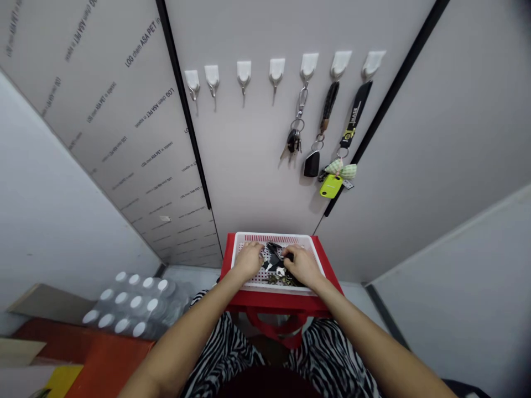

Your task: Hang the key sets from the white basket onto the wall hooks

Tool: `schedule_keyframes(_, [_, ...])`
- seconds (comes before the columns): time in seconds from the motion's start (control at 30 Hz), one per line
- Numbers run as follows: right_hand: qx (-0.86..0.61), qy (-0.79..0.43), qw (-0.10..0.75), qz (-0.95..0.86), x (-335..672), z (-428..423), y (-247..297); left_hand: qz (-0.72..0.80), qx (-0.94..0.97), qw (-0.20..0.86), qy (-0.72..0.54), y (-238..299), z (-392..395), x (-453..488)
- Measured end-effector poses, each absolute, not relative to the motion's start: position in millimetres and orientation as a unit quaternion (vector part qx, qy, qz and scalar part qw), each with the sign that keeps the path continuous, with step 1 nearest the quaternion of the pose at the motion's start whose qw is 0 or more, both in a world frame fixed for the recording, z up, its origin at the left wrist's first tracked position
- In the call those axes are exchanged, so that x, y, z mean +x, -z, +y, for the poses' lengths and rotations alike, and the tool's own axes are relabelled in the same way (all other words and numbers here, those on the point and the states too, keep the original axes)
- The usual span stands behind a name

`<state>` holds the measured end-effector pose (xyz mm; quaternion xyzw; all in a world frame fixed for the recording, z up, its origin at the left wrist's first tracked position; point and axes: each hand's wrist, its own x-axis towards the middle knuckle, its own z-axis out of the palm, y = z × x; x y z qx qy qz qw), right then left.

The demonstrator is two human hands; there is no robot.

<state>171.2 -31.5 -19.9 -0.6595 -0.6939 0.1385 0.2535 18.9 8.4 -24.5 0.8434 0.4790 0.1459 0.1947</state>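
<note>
Both of my hands are inside a white plastic basket (249, 285), above a pile of keys (280, 271) with black fobs and straps. My left hand (249, 261) is at the basket's left side, its fingers curled inward at the edge of the pile; what they grip is too small to make out. Opposite it, my right hand (305, 266) has thumb and fingers bent around a dark piece of a key bunch. A black strap or fob (272, 249) lies between the two hands. Brass-coloured keys (277, 280) lie along the near side of the basket.
The basket rests on a red stool-like support (269, 300). Several white hooks (276, 69) line the wall; keys (293, 141), a black car fob (312, 164) and a lanyard with a yellow-green tag (331, 186) hang on the right ones. White-capped bottles (136, 302) stand at left.
</note>
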Motion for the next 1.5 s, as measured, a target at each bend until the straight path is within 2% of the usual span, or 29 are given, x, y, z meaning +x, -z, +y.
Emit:
schedule_keyframes(0.23, [-0.576, -0.288, 0.383, -0.663, 166.4, -35.9, 15.8, 0.422, 0.859, 0.229, -0.176, 24.0, 3.1, 19.4])
schedule_keyframes(0.47, [-0.525, -0.442, 0.536, -0.492, 172.4, -36.7, 15.3, 0.403, 0.854, 0.282, -0.169, 24.4, 1.3, 19.5])
schedule_keyframes(0.6, [-0.468, -0.501, 0.585, -0.433, 174.7, -36.8, 14.6, 0.379, 0.860, 0.305, -0.156, 22.2, 0.8, 20.0])
schedule_keyframes(0.73, [-0.417, -0.568, 0.599, -0.379, 174.3, -37.9, 6.5, 0.385, 0.860, 0.281, -0.182, 16.2, -0.9, 20.4])
schedule_keyframes(0.8, [-0.407, -0.589, 0.594, -0.367, 173.5, -38.6, 1.9, 0.364, 0.856, 0.305, -0.203, 14.6, -1.8, 21.4])
schedule_keyframes(1.03, [-0.383, -0.625, 0.587, -0.342, 169.3, -36.8, 1.2, 0.346, 0.717, 0.553, -0.246, 17.7, 3.1, 24.9])
schedule_keyframes(1.2, [-0.381, -0.621, 0.616, -0.300, 166.3, -30.5, 1.9, 0.326, 0.625, 0.638, -0.310, 11.4, 6.3, 22.2])
schedule_keyframes(1.33, [-0.362, -0.626, 0.632, -0.280, 163.9, -27.0, -0.6, 0.317, 0.640, 0.641, -0.280, 7.5, 4.0, 24.9])
schedule_keyframes(1.5, [-0.378, -0.598, 0.634, -0.312, 166.8, -26.2, 2.2, 0.408, 0.660, 0.554, -0.301, -5.3, 10.1, 20.4])
